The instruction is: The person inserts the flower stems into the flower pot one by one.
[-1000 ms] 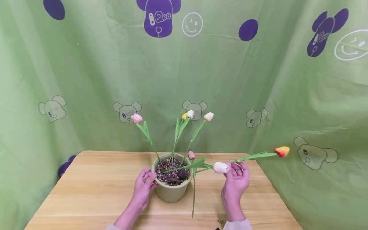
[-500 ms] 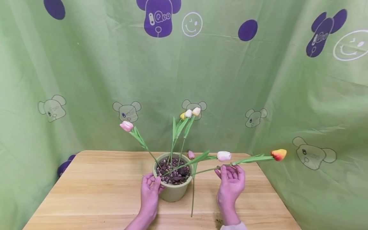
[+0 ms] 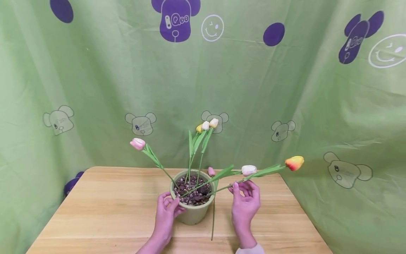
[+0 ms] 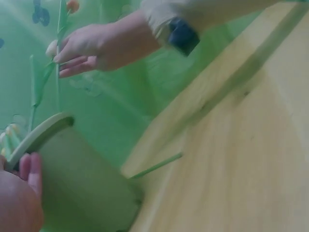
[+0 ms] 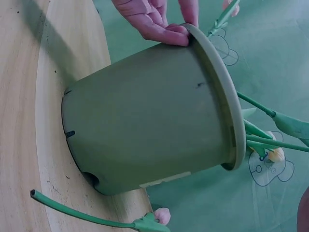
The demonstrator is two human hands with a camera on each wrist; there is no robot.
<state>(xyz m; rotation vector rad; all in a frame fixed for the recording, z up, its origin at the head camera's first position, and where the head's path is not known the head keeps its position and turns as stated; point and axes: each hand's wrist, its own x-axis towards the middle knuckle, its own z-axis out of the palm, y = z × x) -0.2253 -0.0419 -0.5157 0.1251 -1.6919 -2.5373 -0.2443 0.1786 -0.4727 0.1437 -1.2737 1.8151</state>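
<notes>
My left hand [image 3: 165, 218] grips the near-left rim of a green plastic flowerpot [image 3: 191, 216], thumb on top and fingers below it, plain in the right wrist view. Dark speckled soil [image 3: 193, 190] fills the pot. With thumb and fingers my right hand [image 3: 245, 208] pinches the stem of a red-yellow tulip [image 3: 294, 163]; the stem slants down leftward, its lower end over the pot's right rim. A pale pink tulip [image 3: 248, 170] leans right from the soil, just behind that hand. A pink tulip [image 3: 137, 143], a yellow one [image 3: 199, 128] and two whitish tulips [image 3: 214, 122] also stand in the pot.
A small pink tulip [image 3: 211, 171] is to the right of the pot, its stem [image 3: 213, 222] extending toward the front of the wooden table [image 3: 111, 204]. Green curtain [image 3: 247, 88] with printed bears hangs behind and at both sides.
My right hand has moved left with the red-yellow tulip, bringing its stem end over the pot. The left hand and pot have shifted slightly right. The potted pink tulip leans further left.
</notes>
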